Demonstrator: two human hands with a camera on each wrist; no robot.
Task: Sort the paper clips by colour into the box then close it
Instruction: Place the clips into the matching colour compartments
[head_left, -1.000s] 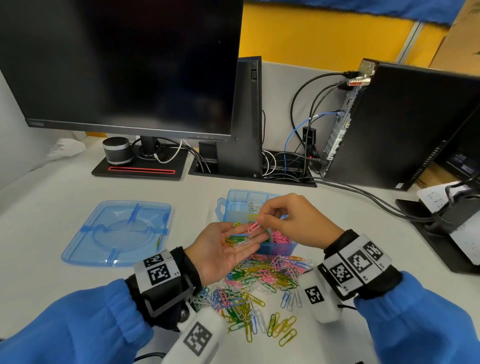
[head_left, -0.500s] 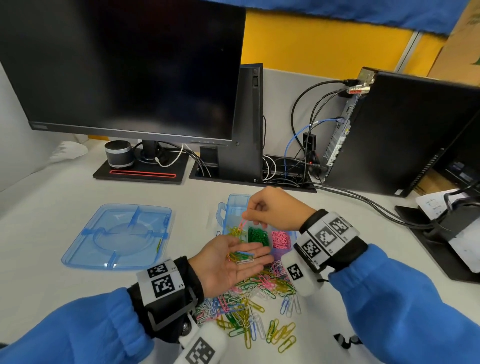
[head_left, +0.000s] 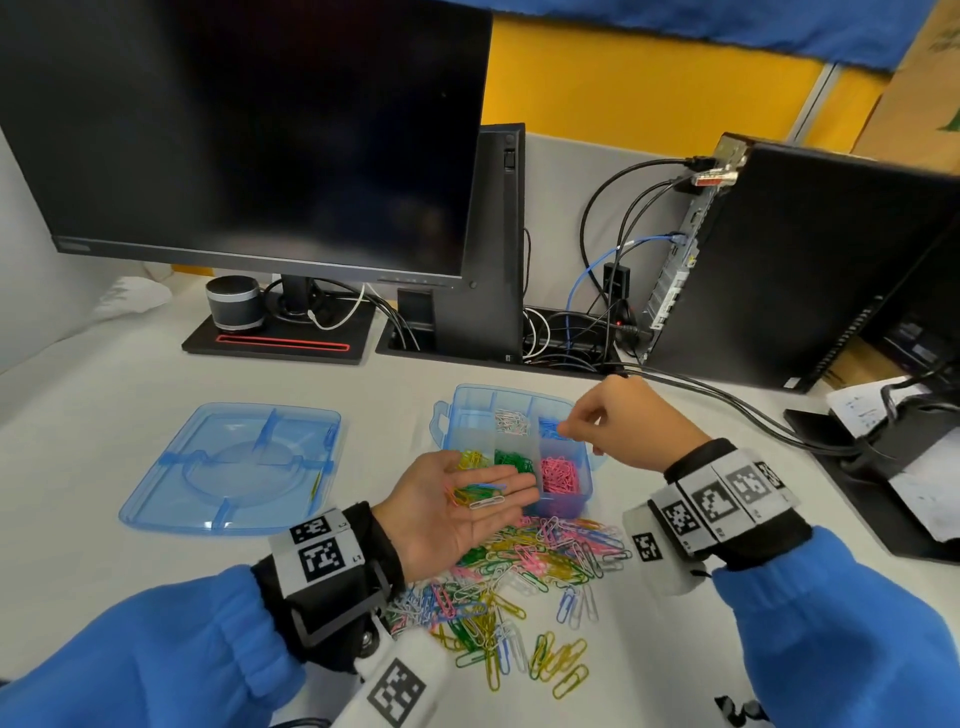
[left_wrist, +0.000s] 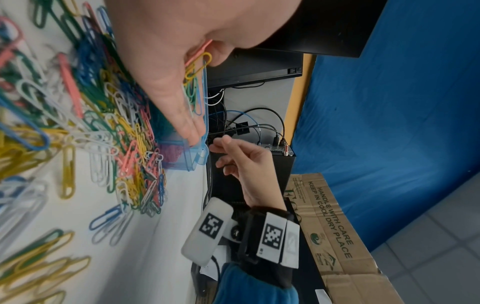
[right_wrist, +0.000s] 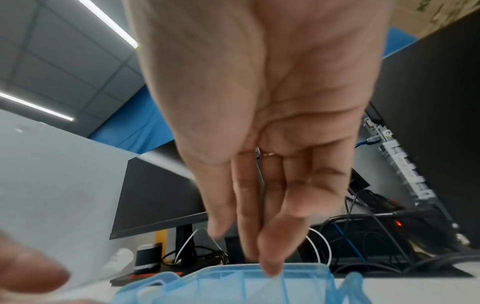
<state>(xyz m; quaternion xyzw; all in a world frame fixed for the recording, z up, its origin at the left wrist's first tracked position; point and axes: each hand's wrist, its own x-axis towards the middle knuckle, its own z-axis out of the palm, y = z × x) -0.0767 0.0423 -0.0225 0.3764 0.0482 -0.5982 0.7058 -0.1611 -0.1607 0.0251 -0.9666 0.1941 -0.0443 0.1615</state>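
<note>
A person's left hand (head_left: 457, 512) lies palm up just in front of the blue compartment box (head_left: 563, 503), fingers relaxed, carrying a few loose paper clips (head_left: 475, 493). The right hand (head_left: 621, 423) hovers over the box's far right compartment, thumb and forefinger drawn together; whether they pinch a clip cannot be told. Yellow, green, pink, white and blue clips already sit in separate compartments, yet a large mixed pile (head_left: 519, 587) is spread on the desk (head_left: 78, 415) in front of the box. The lid (head_left: 228, 467) lies well apart to the left, so sorting looks only partly done and closing remains.
</note>
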